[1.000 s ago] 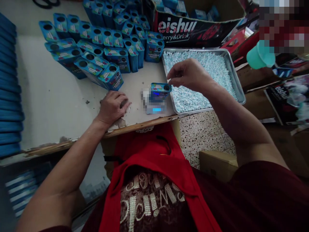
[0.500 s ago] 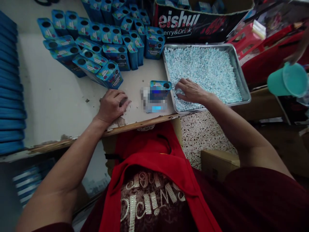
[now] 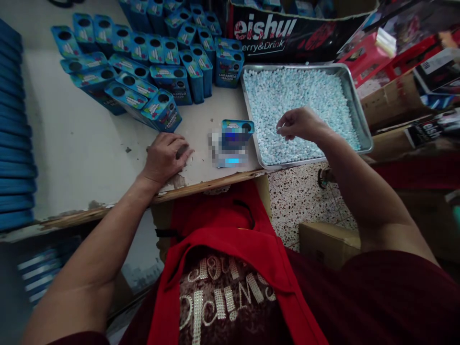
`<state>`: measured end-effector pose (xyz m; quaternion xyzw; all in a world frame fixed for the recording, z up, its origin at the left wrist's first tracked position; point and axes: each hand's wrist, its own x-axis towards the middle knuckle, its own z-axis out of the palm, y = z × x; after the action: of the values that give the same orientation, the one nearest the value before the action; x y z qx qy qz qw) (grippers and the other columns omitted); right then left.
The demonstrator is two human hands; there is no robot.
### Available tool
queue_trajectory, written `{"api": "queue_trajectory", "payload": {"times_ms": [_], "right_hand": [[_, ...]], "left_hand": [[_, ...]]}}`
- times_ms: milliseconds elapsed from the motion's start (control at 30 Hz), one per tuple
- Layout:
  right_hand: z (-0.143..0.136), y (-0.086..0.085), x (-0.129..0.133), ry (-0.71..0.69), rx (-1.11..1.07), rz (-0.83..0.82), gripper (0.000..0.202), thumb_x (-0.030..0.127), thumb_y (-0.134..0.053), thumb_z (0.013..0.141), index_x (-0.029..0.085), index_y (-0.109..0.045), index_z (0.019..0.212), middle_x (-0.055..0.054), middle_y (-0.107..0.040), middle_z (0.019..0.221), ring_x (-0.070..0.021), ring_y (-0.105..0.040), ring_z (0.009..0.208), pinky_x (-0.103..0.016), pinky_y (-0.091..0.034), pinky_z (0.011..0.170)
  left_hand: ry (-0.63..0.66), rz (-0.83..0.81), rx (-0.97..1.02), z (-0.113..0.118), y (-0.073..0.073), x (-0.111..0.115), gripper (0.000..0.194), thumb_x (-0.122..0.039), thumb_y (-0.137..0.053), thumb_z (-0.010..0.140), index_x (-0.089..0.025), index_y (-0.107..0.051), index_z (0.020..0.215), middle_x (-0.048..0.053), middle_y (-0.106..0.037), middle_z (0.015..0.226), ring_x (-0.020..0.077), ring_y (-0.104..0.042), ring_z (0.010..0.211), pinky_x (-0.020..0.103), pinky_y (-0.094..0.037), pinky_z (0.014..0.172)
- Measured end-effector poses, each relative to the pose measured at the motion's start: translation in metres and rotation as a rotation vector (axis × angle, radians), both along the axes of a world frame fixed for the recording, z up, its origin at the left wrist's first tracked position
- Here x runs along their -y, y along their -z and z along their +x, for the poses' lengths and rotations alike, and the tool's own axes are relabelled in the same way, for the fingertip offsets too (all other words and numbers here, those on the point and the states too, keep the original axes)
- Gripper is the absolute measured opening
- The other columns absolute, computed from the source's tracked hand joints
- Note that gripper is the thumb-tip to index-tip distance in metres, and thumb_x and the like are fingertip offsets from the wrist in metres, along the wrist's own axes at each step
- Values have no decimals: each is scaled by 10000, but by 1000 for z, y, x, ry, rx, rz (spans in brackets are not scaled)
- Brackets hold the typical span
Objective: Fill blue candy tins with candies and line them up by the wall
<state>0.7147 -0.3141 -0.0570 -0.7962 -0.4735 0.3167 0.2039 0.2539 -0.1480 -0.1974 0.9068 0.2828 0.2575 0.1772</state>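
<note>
My left hand [image 3: 167, 155] rests on the worktable [image 3: 89, 143] near its front edge, fingers curled round a dark patch that I cannot make out. Over the metal tray [image 3: 365, 139] of small pale blue candies [image 3: 305, 91] is my right hand [image 3: 300, 123], with thumb and fingertips drawn together; what they hold, if anything, is too small to tell. Between my hands, against the tray's left side, a blue tin [image 3: 237, 125] stands on a small scale [image 3: 232, 160] with a lit display, partly blurred.
Several blue tins [image 3: 172, 84] stand grouped at the back of the table. More blue packs [image 3: 16, 129] are stacked at the far left. Behind the tray is a black printed carton [image 3: 266, 33]. A brown box [image 3: 327, 242] sits on the floor at the right.
My right hand has come up and to the right from the candies, its fingers now closed together. The other person's hand and teal pitcher at the right have gone. My left hand stays put.
</note>
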Motion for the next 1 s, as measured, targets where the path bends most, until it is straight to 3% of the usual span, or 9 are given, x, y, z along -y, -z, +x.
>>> {"api": "queue_trajectory", "payload": {"times_ms": [200, 367, 500, 733, 1000], "right_hand": [[-37, -27, -14, -41, -79, 132, 354, 389, -1137, 800, 218, -844, 899, -27, -750, 683, -237, -768, 649, -413, -669, 631], [-79, -58, -27, -160, -97, 130, 327, 378, -1138, 826, 242, -865, 946, -16, -764, 715, -266, -812, 735, -433, -703, 704], [-100, -72, -35, -212, -91, 122, 287, 335, -1129, 834, 243, -902, 984, -28, -788, 729, -273, -803, 747, -438, -720, 721], [-100, -63, -45, -275, -97, 88, 298, 322, -1136, 810, 205, -930, 991, 11, -738, 621, -200, -755, 644, -302, -642, 590], [-94, -59, -39, -236, -238, 114, 279, 239, -1078, 866, 155, -963, 1106, 1, -780, 662, -178, -730, 608, -315, -628, 612]], "left_hand": [[-5, -10, -16, 0, -2, 0, 212, -496, -735, 1151, -301, -803, 1105, 148, -873, 1300, 400, -806, 1308, 622, -649, 1211], [-11, -15, -25, 0, -1, 1, 193, -496, -726, 1160, -317, -787, 1117, 142, -866, 1316, 400, -801, 1321, 603, -639, 1211], [-8, -19, -21, 0, 1, 0, 202, -498, -735, 1153, -306, -794, 1137, 144, -865, 1328, 400, -793, 1334, 595, -623, 1236], [-3, -23, -26, 2, 1, -1, 219, -508, -717, 1141, -302, -785, 1111, 140, -866, 1313, 407, -791, 1317, 588, -620, 1223], [-11, -71, -14, 3, -1, 0, 165, -467, -752, 1121, -309, -799, 1110, 146, -863, 1330, 430, -790, 1343, 624, -609, 1251]]}}
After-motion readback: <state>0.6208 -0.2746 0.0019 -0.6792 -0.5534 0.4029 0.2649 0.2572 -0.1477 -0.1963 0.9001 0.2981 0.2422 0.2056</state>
